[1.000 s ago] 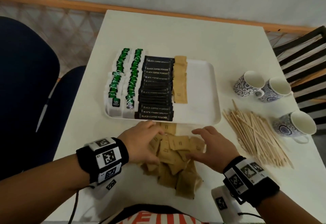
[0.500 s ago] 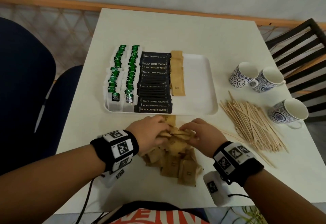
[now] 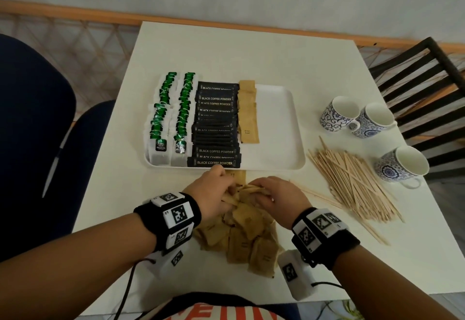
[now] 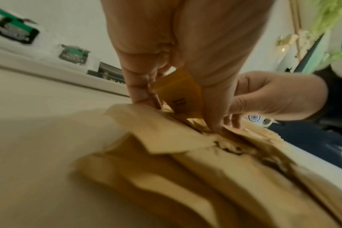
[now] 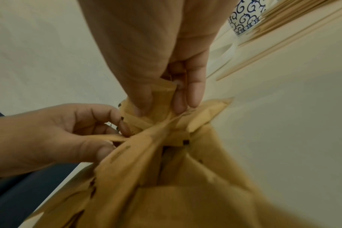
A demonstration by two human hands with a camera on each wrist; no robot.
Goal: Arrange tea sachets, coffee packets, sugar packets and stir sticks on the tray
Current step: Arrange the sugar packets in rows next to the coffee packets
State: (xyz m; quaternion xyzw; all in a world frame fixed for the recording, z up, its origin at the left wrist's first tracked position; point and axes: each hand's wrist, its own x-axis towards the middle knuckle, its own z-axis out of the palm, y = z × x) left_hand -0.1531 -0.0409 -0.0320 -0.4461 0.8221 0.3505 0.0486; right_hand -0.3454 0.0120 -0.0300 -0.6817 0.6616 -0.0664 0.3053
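White table (image 3: 239,50) carries everything, with 1 white tray (image 3: 279,128) at its middle. On the tray's left half stand 2 rows of green tea sachets (image 3: 173,115), then 1 stacked column of black coffee packets (image 3: 216,128), then 1 short column of brown sugar packets (image 3: 247,113); the packets overlap too much to count singly. Right of the tray lies 1 loose heap of wooden stir sticks (image 3: 352,183), and beyond it 3 blue-patterned cups (image 3: 400,166). Near the tray's front edge sits 1 pile of loose sugar packets (image 3: 241,239). Both hands meet at the pile's far end: the left hand (image 3: 211,193) pinches several packets between thumb and curled fingers, and the right hand (image 3: 274,199) likewise pinches packets with thumb against fingertips (image 5: 191,95).
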